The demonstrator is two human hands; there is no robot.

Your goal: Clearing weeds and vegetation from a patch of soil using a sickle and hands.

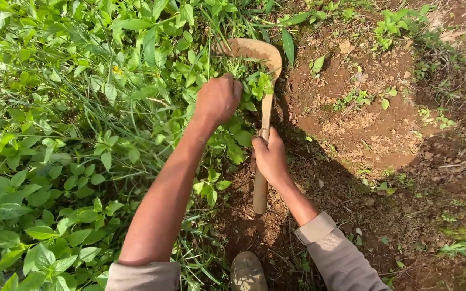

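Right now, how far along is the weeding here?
Done: the soil on the right is mostly bare, with a few small sprouts. In hand: the left hand grips a clump of weeds while the right hand holds the sickle, its blade hooked around them. Left: the thick greenery on the left stands uncut.

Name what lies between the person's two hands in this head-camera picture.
In the head view, leafy green weeds fill the gap between the left hand, which grips a clump, and the right hand on the sickle handle.
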